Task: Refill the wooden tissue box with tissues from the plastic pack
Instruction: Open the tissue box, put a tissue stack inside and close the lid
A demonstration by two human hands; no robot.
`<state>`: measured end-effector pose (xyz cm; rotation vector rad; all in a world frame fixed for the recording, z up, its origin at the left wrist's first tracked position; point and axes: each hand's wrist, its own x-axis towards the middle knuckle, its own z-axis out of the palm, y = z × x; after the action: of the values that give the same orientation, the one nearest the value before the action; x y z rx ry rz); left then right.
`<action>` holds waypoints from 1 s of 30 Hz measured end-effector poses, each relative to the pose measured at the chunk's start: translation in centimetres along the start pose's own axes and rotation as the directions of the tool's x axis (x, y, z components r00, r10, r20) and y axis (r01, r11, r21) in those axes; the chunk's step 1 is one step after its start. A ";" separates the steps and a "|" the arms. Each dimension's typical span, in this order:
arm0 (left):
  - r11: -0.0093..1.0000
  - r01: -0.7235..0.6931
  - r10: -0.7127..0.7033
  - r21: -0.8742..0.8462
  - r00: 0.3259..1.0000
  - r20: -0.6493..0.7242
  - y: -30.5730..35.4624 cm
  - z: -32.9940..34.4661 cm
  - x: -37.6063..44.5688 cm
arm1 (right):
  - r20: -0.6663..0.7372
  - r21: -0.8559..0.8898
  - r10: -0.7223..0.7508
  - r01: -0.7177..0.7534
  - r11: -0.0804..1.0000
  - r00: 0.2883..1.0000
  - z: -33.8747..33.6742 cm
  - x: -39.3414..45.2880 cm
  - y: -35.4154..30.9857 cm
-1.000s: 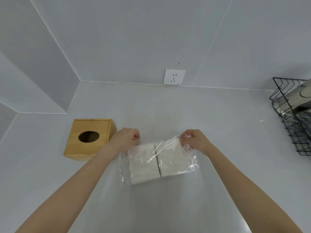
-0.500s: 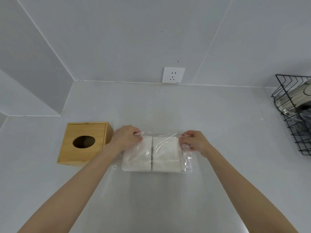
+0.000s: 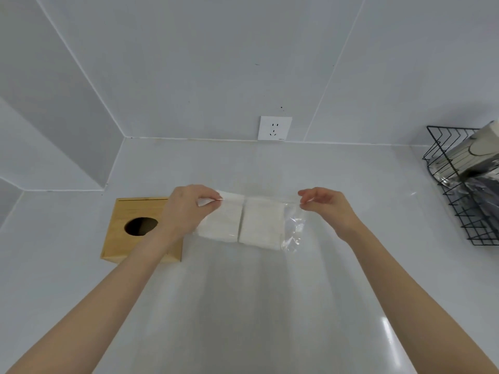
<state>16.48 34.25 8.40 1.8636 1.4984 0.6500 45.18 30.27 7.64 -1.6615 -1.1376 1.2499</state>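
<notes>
Since a second ago the hands have drawn apart, the left hand (image 3: pixel 186 209) and right hand (image 3: pixel 325 205) stretching the top edge of the plastic pack (image 3: pixel 293 228) wide and lifting it, so the tissues (image 3: pixel 243 221) now lie squarer to the camera.

Both bare forearms are extended forward; the left hand (image 3: pixel 186 209) and right hand (image 3: pixel 328 205) are raised apart, each with thumb and fingertips pinched together
</notes>
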 end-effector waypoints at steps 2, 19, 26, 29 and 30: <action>1.000 -0.008 0.008 0.005 0.999 0.039 0.0 -0.4 -1.4 | 0.078 -0.001 0.012 -0.012 1.000 0.997 -0.2 -1.2 0.1; 0.934 -0.187 0.014 0.303 0.869 0.494 -5.3 3.8 -11.6 | 0.308 -0.398 0.230 -0.094 0.912 0.923 1.9 -9.4 7.5; 0.870 -0.245 0.019 0.428 0.884 0.468 -6.0 5.1 -11.1 | 0.193 -0.513 0.165 -0.044 0.857 0.967 4.5 -10.0 7.6; 0.872 -0.251 0.077 0.421 0.918 0.389 -7.2 6.0 -11.8 | 0.239 -0.618 0.201 -0.011 0.786 0.950 6.4 -10.4 8.4; 0.879 -0.242 0.096 0.411 0.934 0.344 -7.4 6.2 -12.1 | 0.231 -0.632 0.195 -0.005 0.775 0.953 6.8 -10.5 8.6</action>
<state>13.44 22.34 -1.00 2.3395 1.3550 0.0612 39.06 17.92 1.22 -2.0870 -1.8171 1.2858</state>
